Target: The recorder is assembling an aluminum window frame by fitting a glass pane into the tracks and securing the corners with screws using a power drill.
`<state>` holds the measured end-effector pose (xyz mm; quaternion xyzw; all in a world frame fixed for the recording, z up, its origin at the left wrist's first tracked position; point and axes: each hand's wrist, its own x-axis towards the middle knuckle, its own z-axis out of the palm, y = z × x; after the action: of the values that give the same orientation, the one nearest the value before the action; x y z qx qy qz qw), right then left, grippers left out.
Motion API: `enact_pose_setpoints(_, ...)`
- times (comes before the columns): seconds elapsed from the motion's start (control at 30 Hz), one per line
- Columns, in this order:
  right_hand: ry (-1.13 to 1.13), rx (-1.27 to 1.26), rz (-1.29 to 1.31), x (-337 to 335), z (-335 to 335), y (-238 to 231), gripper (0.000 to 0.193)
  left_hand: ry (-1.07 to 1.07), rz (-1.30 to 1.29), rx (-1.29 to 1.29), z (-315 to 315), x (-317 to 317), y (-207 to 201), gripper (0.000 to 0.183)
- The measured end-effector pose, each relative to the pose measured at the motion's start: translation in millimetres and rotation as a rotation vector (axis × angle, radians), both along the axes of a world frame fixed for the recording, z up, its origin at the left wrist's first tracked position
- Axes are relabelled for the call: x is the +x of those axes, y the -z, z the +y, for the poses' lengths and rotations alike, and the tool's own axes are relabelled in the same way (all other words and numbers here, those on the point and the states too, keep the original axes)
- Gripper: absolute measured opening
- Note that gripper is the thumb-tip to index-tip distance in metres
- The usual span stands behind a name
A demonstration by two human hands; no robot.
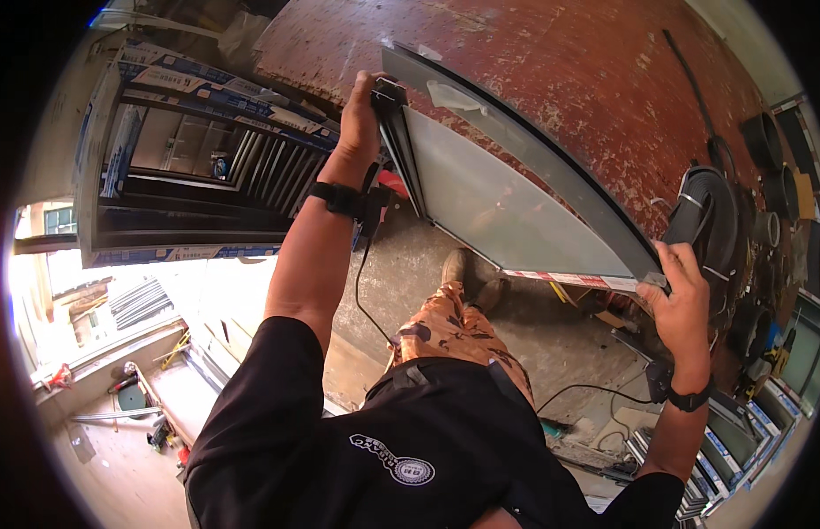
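Between my hands is a large framed glass panel [516, 207], with a frosted pane and a dark grey metal frame. It is tilted up over the near edge of the red worktable. My left hand [360, 119] grips its far-left corner, fingers wrapped round the dark frame end. At the opposite corner, my right hand [677, 295] clasps the frame, thumb on the near side and fingers over the top. Red and white tape [573, 279] runs along the panel's lower edge near my right hand.
The scuffed red worktable [595, 106] spreads beyond the panel. At left stand stacked dark window frames [198, 256] with blue-printed film. Coiled black strips [705, 216] lie at the table's right. More frames [718, 458] lean at lower right. A black cable [364, 291] hangs near my left forearm.
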<state>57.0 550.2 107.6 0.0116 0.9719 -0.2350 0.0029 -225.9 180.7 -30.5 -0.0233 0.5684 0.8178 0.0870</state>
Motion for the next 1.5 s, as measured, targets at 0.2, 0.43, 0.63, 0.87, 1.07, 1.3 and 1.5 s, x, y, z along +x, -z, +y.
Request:
enact_pose_setpoints(0.2,0.005,-0.039,-0.059,-6.7,-8.1,5.9,0.054,0.051,-0.032,0.010,4.3,7.3,-9.6,0.050)
enact_pose_setpoints(0.43,-0.015,-0.035,-0.013,-3.9,-5.3,12.4,0.055,0.090,-0.065,-0.051,0.5,2.2,-4.1,0.052)
enact_pose_setpoints(0.63,0.008,-0.055,-0.039,0.3,-7.0,11.4,0.056,0.087,-0.031,0.024,7.7,9.6,-14.6,0.053)
enact_pose_setpoints(0.87,-0.003,-0.016,-0.025,-0.7,-11.9,10.8,0.054,0.022,-0.034,0.025,7.8,6.9,-10.8,0.054)
enact_pose_setpoints(1.07,-0.017,0.008,-0.023,-1.7,-12.0,10.0,0.052,0.075,-0.028,0.042,5.7,1.8,-3.8,0.055)
enact_pose_setpoints(1.3,-0.065,0.108,-0.030,-8.6,-15.4,16.9,0.054,0.107,-0.090,0.061,4.4,-1.9,-4.0,0.061)
enact_pose_setpoints(1.5,-0.081,0.142,-0.005,-5.4,-14.3,20.9,0.055,0.075,-0.067,0.057,7.9,-2.4,-8.2,0.056)
